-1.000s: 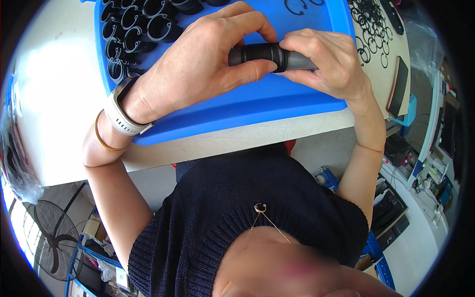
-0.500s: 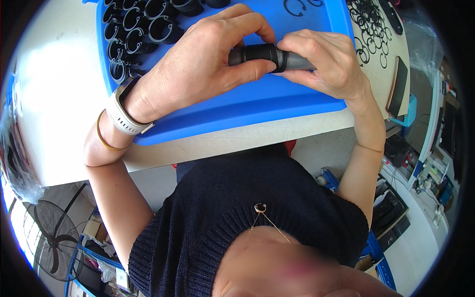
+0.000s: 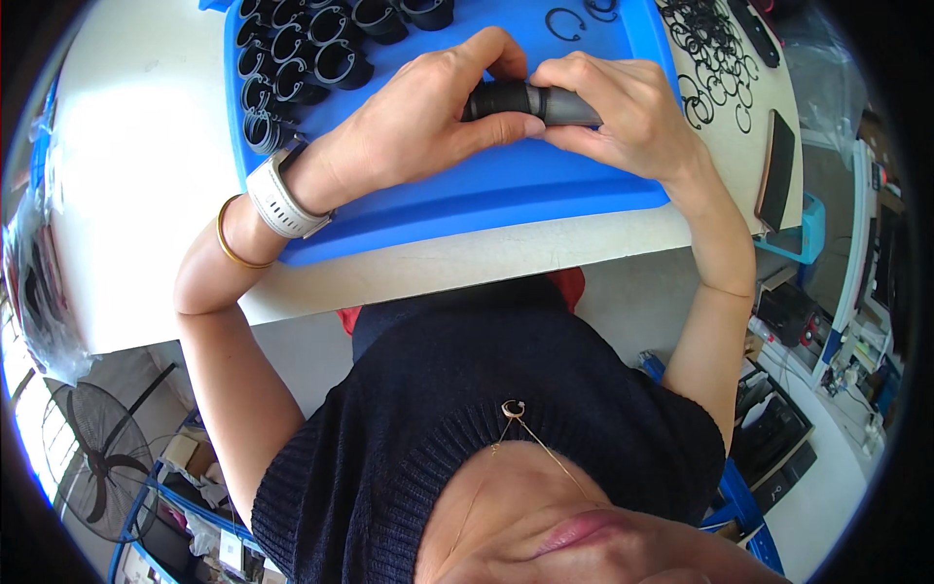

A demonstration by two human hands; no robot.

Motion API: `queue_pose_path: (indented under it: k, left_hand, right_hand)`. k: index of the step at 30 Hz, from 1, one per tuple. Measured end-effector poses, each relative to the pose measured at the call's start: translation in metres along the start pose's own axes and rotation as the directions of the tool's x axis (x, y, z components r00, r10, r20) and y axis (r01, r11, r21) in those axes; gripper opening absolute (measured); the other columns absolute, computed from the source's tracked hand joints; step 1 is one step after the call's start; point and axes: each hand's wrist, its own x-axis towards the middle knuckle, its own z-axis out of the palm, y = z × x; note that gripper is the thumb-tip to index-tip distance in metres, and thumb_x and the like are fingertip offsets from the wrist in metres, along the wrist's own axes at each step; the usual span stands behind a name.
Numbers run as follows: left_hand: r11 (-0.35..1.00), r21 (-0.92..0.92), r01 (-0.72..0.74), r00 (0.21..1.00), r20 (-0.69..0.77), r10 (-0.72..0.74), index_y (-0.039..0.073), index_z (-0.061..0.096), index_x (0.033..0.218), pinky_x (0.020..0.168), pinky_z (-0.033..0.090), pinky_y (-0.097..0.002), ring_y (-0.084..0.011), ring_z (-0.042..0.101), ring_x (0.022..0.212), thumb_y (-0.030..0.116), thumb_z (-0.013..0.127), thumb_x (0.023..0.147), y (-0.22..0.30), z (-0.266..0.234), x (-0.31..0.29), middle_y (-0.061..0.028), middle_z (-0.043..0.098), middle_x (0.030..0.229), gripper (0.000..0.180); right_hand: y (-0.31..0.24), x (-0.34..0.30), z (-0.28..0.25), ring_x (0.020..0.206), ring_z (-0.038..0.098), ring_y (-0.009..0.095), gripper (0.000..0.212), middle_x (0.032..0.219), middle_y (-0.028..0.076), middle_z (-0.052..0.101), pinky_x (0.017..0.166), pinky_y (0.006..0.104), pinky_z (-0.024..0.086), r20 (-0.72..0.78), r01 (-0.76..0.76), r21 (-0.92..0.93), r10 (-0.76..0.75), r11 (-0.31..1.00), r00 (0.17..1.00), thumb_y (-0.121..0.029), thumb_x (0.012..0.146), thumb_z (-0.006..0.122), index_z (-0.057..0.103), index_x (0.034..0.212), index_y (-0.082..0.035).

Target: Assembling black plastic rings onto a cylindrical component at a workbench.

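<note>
Both hands pinch a black tube [image 3: 530,101] over the blue tray [image 3: 506,190]. The left hand [image 3: 418,122] covers one end, the right hand [image 3: 623,112] the other (its tip is hidden).

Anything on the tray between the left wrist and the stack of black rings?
Nothing: in the head view, only bare blue tray separates the watch from the black rings.

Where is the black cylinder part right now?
In the head view, the black cylinder part sits upper centre, gripped between the left hand and right hand, above the blue tray.
</note>
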Motion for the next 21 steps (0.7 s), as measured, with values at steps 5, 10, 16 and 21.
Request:
queue_pose_path:
  k: [5, 10, 16, 21]
  left_hand:
    - [1.0, -0.026, -0.008, 1.0, -0.007, 0.008, 0.003, 0.056, 0.119, 0.081, 0.052, -0.0351, -0.0231, 0.065, 0.094, 0.025, 0.073, 0.095, -0.003, 0.001, 0.003, -0.0124, 0.067, 0.104, 0.037]
    - [0.989, 0.051, 0.137, 0.985, 0.094, -0.141, 0.001, 0.057, 0.12, 0.078, 0.053, -0.0337, -0.0221, 0.066, 0.087, 0.024, 0.07, 0.097, 0.016, -0.008, 0.009, -0.0132, 0.068, 0.1, 0.035]
    - [0.996, 0.056, 0.077, 0.995, 0.061, -0.08, 0.0, 0.058, 0.118, 0.073, 0.052, -0.0317, -0.0182, 0.065, 0.081, 0.026, 0.07, 0.097, 0.016, -0.005, 0.011, -0.0122, 0.068, 0.094, 0.035]
    - [0.988, 0.026, 0.155, 0.986, 0.051, -0.156, 0.001, 0.059, 0.115, 0.065, 0.05, -0.0271, -0.0117, 0.06, 0.073, 0.027, 0.069, 0.098, 0.024, -0.008, 0.004, -0.0083, 0.064, 0.088, 0.033]
  right_hand:
    - [0.003, -0.001, 0.001, 0.077, 0.071, 0.026, 0.05, 0.1, 0.005, 0.072, 0.063, 0.0351, 0.056, -0.015, -0.038, 0.03, 0.039, 0.999, 0.999, -0.017, 0.069, 0.088, 0.06, 0.11, -0.01]
    - [0.005, -0.003, 0.0, 0.08, 0.073, 0.028, 0.05, 0.099, 0.007, 0.074, 0.068, 0.0344, 0.058, 0.002, -0.103, 0.091, 0.104, 0.99, 0.995, -0.02, 0.071, 0.088, 0.059, 0.111, -0.011]
    - [0.004, -0.002, 0.0, 0.084, 0.074, 0.029, 0.048, 0.099, 0.011, 0.075, 0.073, 0.0355, 0.06, 0.016, -0.148, 0.2, 0.148, 0.969, 0.989, -0.025, 0.076, 0.088, 0.059, 0.112, -0.011]
    - [0.005, -0.005, -0.001, 0.081, 0.072, 0.026, 0.046, 0.094, 0.01, 0.073, 0.072, 0.0335, 0.057, 0.066, -0.224, 0.283, 0.213, 0.933, 0.975, -0.023, 0.078, 0.088, 0.059, 0.111, -0.011]
